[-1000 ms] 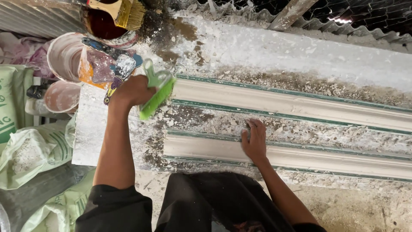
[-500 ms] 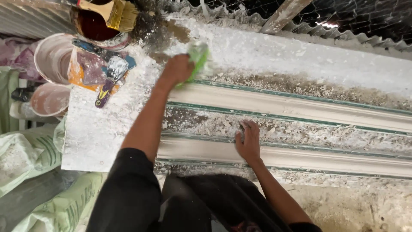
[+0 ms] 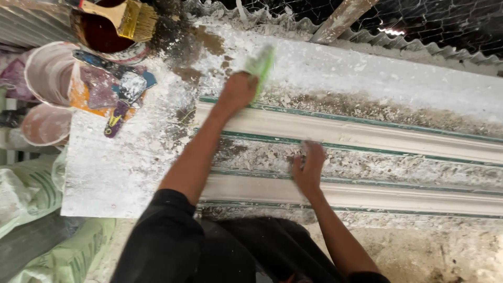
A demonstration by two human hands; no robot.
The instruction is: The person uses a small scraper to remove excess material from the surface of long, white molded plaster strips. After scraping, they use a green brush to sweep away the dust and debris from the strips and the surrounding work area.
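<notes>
My left hand point(image 3: 238, 91) grips a green flat scraper point(image 3: 260, 64) and holds it over the far edge of the upper white plaster moulding point(image 3: 367, 135), which lies lengthwise across a plaster-dusted workbench point(image 3: 115, 167). My right hand point(image 3: 309, 167) rests fingers-down on the crumbly strip between the upper moulding and the lower white moulding point(image 3: 398, 195). Green-edged rails run along both mouldings. Loose plaster crumbs cover the bench around both hands.
At the far left stand a dark tub with a wide brush point(image 3: 123, 18) across it, two pale buckets point(image 3: 47, 71), and a purple-handled putty knife point(image 3: 118, 112) on a stained rag. Green-white sacks point(image 3: 29, 194) lie at the left. Corrugated sheet and wire mesh point(image 3: 445, 26) back the bench.
My left hand has swept the green scraper rightward and away from the buckets, along the far side of the upper moulding. My right hand stays between the mouldings, shifted slightly.
</notes>
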